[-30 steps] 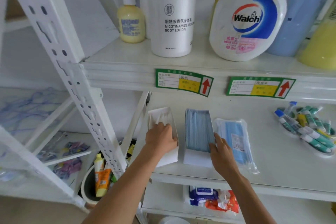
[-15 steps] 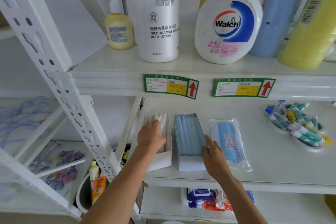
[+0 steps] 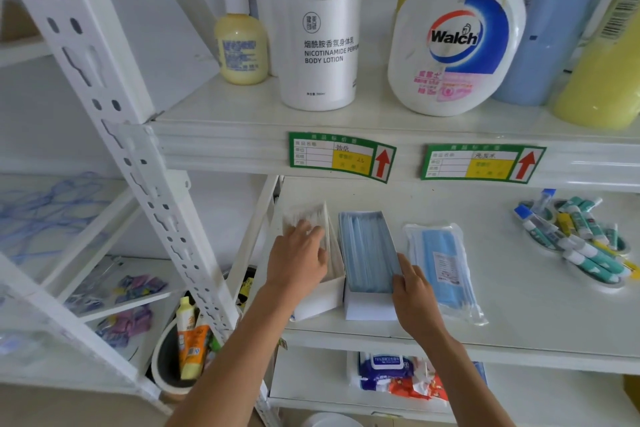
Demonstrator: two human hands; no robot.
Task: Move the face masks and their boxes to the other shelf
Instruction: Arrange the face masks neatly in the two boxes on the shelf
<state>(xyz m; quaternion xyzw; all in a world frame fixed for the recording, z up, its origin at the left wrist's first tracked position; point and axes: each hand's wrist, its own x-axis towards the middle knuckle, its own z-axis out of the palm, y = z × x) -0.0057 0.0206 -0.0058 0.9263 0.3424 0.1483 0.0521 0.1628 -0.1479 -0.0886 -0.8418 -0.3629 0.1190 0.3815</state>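
Two open white boxes sit side by side on the middle shelf (image 3: 519, 305). The left box (image 3: 322, 295) holds white masks, and my left hand (image 3: 298, 258) lies flat on top of them, fingers spread. The right box (image 3: 367, 305) is full of blue masks (image 3: 365, 246); my right hand (image 3: 412, 284) grips its right front edge with the thumb on the masks. A clear plastic pack of blue masks (image 3: 445, 270) lies on the shelf just right of my right hand.
Several small tubes on tape rolls (image 3: 575, 236) lie at the shelf's right. Bottles stand on the shelf above: yellow soap (image 3: 242, 45), body lotion (image 3: 322, 45), Walch bottle (image 3: 457, 45). Wipes packs (image 3: 391, 374) lie below. A perforated white post (image 3: 138, 156) stands left.
The view has shifted slightly. My left hand has slid further back over the white masks. My right hand stays at the blue box's right edge.
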